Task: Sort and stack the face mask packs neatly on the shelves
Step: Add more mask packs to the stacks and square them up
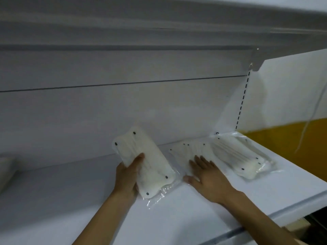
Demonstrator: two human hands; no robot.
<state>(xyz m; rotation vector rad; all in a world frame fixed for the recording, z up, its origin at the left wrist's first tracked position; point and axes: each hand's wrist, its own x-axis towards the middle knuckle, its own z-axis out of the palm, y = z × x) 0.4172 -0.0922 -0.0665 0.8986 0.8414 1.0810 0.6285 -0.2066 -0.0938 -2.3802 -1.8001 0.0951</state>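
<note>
While my left hand (130,175) has its grip clamped on one face mask pack (144,164) above the shelf (177,218), my right hand (206,174) presses flat on the slippery stack (200,154), which could slide apart.

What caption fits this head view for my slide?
Left hand grips one mask pack while right hand presses flat on packs lying on the white shelf.

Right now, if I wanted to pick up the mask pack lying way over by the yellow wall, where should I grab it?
Grab the far-right mask pack by its near short end, reaching in from the shelf's front edge. It lies flat, angled, that end pointing toward you and uncovered; its left side tucks against the pack under the right hand.
</note>
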